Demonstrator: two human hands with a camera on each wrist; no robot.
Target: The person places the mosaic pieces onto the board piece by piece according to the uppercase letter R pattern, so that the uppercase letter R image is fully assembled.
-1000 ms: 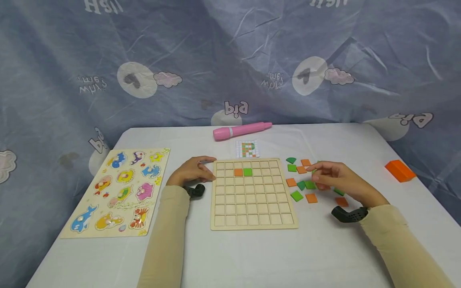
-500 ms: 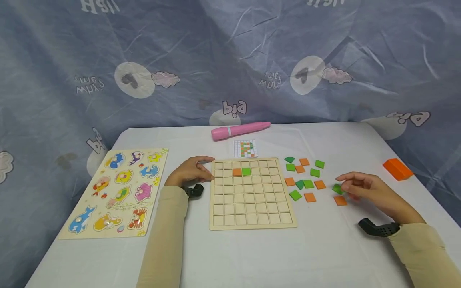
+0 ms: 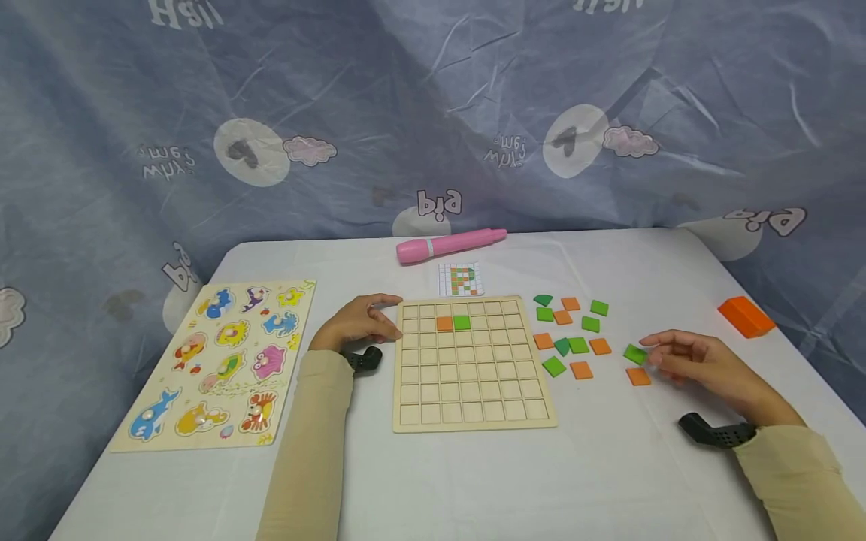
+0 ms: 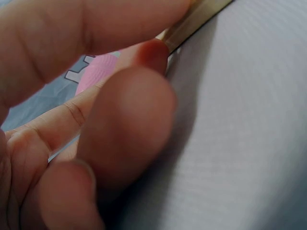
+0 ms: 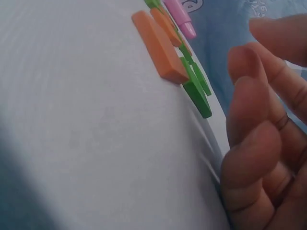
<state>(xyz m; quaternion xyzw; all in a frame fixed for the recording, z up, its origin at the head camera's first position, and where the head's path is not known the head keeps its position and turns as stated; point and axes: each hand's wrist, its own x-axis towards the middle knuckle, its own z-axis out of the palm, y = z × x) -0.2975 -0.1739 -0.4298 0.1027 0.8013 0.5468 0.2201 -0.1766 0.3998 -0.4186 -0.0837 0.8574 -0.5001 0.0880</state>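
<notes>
A square wooden grid board (image 3: 473,368) lies mid-table, with an orange tile (image 3: 444,323) and a green tile (image 3: 461,322) side by side in one of its upper rows. My left hand (image 3: 358,321) rests at the board's left edge, fingertips and thumb touching it; the left wrist view shows fingers (image 4: 134,120) by the wooden edge (image 4: 196,24). At the right, my right hand (image 3: 707,368) holds nothing, its fingers loosely bent beside a green square tile (image 3: 635,354) and an orange one (image 3: 638,376). Its fingers (image 5: 252,153) stand apart from the tiles (image 5: 160,48) in the right wrist view.
Several orange and green tiles (image 3: 578,346) lie scattered right of the board. Behind it are a pattern card (image 3: 461,279) and a pink microphone-shaped toy (image 3: 449,246). An animal peg puzzle (image 3: 223,361) lies left; an orange block (image 3: 746,316) sits far right.
My right hand has moved right, away from the middle of the scattered tiles, to beside the rightmost ones, then drawn slightly back from the green tile. My left hand has stayed at the board.
</notes>
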